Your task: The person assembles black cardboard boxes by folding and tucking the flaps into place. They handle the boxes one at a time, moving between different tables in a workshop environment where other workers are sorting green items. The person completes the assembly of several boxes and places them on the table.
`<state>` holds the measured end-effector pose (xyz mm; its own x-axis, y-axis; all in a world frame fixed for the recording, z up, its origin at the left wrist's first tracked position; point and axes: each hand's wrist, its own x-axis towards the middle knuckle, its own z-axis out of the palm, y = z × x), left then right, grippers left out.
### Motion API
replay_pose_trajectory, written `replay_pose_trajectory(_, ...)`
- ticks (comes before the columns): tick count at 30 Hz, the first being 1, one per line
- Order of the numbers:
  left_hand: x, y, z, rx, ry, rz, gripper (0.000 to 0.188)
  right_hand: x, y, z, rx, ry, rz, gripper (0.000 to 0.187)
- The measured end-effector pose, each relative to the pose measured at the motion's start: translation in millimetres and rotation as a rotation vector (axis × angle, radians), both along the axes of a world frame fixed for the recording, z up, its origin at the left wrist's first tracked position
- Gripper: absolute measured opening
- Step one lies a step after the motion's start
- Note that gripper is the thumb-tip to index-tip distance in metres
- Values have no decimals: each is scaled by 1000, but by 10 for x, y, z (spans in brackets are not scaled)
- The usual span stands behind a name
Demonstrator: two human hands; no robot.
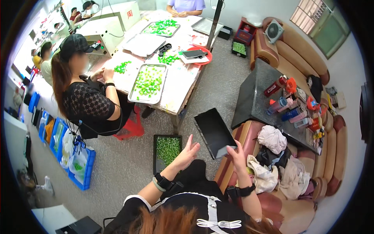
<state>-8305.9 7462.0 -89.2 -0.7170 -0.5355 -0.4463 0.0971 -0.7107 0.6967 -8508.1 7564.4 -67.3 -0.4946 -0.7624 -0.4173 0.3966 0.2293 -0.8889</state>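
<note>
My right hand (237,156) grips the near right corner of a black rectangular tray (212,128), which is tilted in front of me with its dark inside showing. My left hand (187,154) is raised to the left of that tray with fingers stretched out, apart from it and holding nothing. Below and to the left of this hand, a second black tray (155,156) stands on the floor, filled with small green pieces (169,150). Both my wrists carry black straps.
A co-worker (87,93) sits on a red stool (132,126) at the worktable (173,95), which bears metal trays (133,95) of green pieces. A stone-topped table (253,93) with bottles and a sofa (230,156) with clothes stand right. Blue crates (90,171) line the left.
</note>
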Motion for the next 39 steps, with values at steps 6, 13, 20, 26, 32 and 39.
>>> replay_pose_trajectory(6,-641,-423,104,-40,-28,314,83,-313,-785,62,-64,59,271,53)
replay_pose_trajectory(13,-1025,-1434,-282,9,-55,431,77,-1095,-1842,-107,83,295,743,49)
replay_pose_trajectory(20,-1180,-2387,-359,101,-197,606,76,-1556,-3205,-163,50,298,987,39)
replay_pose_trajectory(26,-1161,-2762,-289,35,-193,921,67,-1404,-4846,-361,-166,657,1060,31)
replay_pose_trajectory(32,-1223,-3006,-365,-2,-266,1190,64,-372,-6759,-586,-463,1326,1280,30)
replay_pose_trajectory(39,-1511,-3277,-420,65,-329,1405,66,42,-8415,-1120,-392,2127,1457,32)
